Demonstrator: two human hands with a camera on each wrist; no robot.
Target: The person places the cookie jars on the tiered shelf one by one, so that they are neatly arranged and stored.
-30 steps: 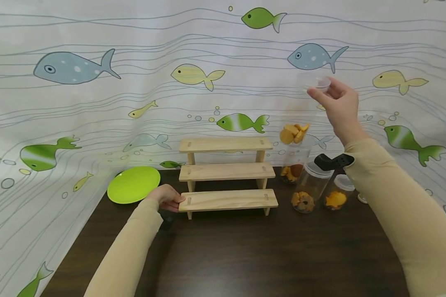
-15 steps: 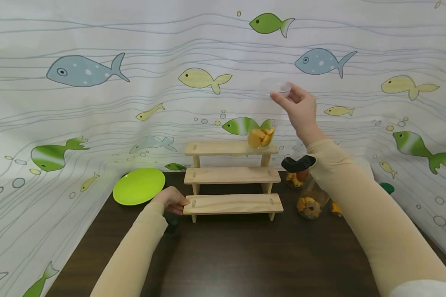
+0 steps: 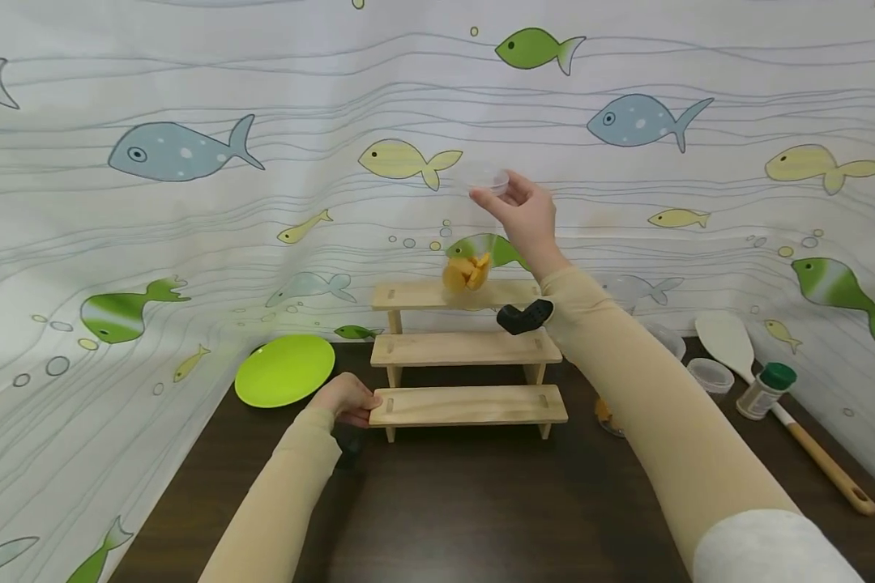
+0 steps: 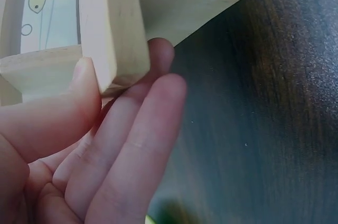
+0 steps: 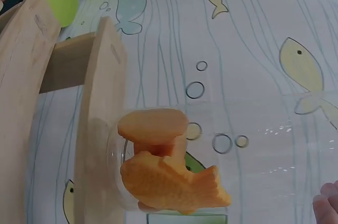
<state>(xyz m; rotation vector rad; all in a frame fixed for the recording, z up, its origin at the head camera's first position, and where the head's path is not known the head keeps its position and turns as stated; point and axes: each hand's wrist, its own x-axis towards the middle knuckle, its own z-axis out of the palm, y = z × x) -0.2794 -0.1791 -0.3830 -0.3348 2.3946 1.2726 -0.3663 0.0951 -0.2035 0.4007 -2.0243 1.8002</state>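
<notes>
A three-step wooden display shelf stands on the dark table. My left hand pinches the left end of its lowest step, thumb on top and fingers below, as the left wrist view shows. My right hand grips a clear jar near its top. Orange fish-shaped snacks lie at the jar's bottom. That jar is upright at the shelf's top step; I cannot tell whether its base touches the wood. In the right wrist view only fingertips of the right hand show.
A lime-green plate leans at the back left. On the right are a small lidded jar, a green-capped shaker and a white spatula with a wooden handle. My right arm partly hides other jars.
My right hand has carried the jar left, from above the other jars to the shelf's top step. My left hand keeps its grip on the lowest step. The spatula and shaker have come into view.
</notes>
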